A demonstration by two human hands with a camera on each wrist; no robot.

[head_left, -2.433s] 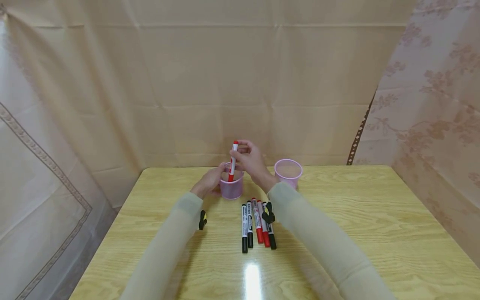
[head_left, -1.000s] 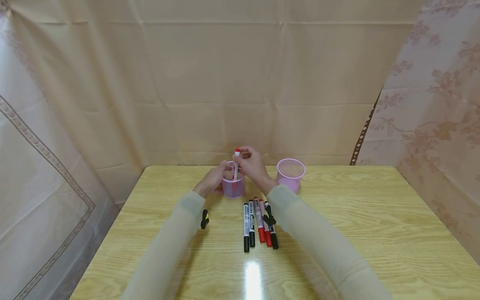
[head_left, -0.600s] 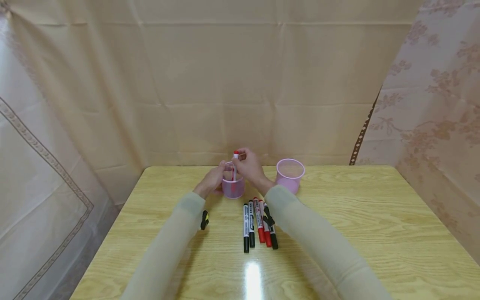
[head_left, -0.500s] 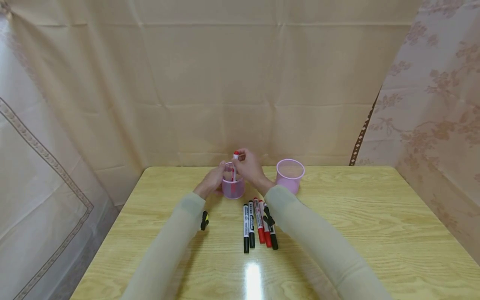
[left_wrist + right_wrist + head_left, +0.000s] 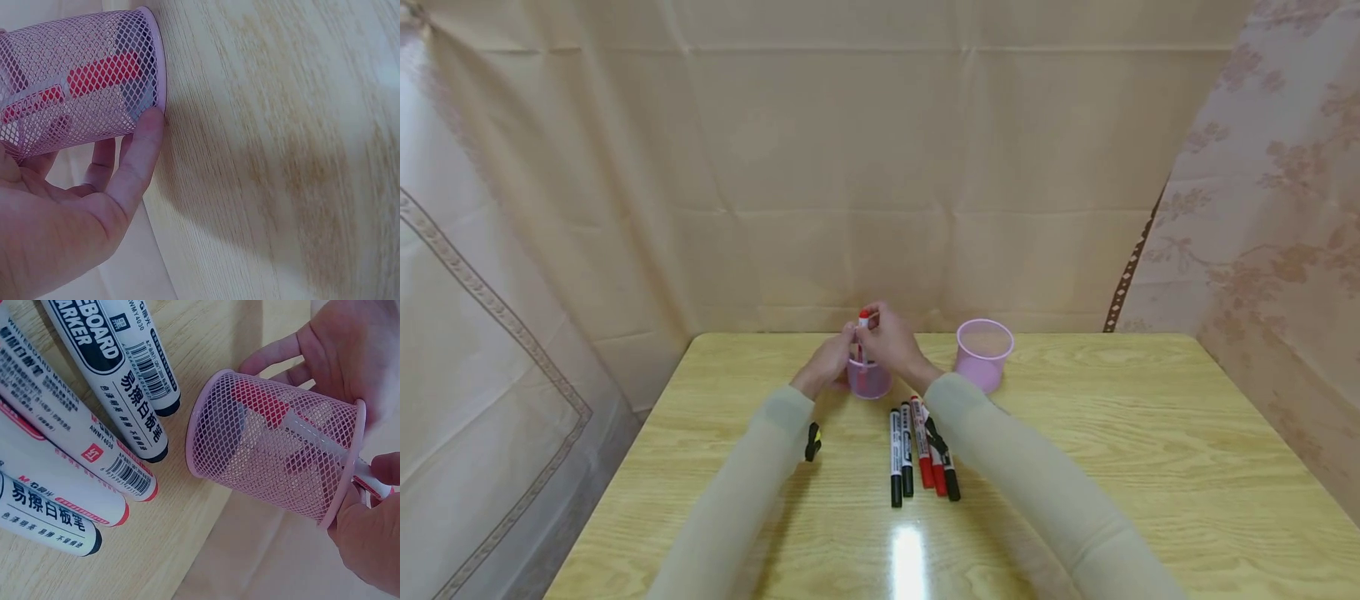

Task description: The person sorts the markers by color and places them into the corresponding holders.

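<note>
A pink mesh pen cup (image 5: 870,385) stands near the table's back edge. My left hand (image 5: 826,360) holds it from the left; in the left wrist view a fingertip rests by the cup's base (image 5: 160,62). Through the mesh shows a red-and-white whiteboard marker (image 5: 315,437), slanting inside with its lower red end near the bottom. My right hand (image 5: 895,340) pinches this marker close to its upper end, above the rim. In the right wrist view, the right thumb (image 5: 384,469) lies against the marker.
Several black and red whiteboard markers (image 5: 897,454) lie side by side on the wooden table (image 5: 1120,467) in front of the cup, partly under the right wrist. A second pink mesh cup (image 5: 981,371) stands to the right. A beige cloth (image 5: 820,167) hangs behind.
The red marker has gone down from above the rim into the left cup, still pinched by my right hand, which lowered and shifted slightly left. My left hand keeps its place on the cup.
</note>
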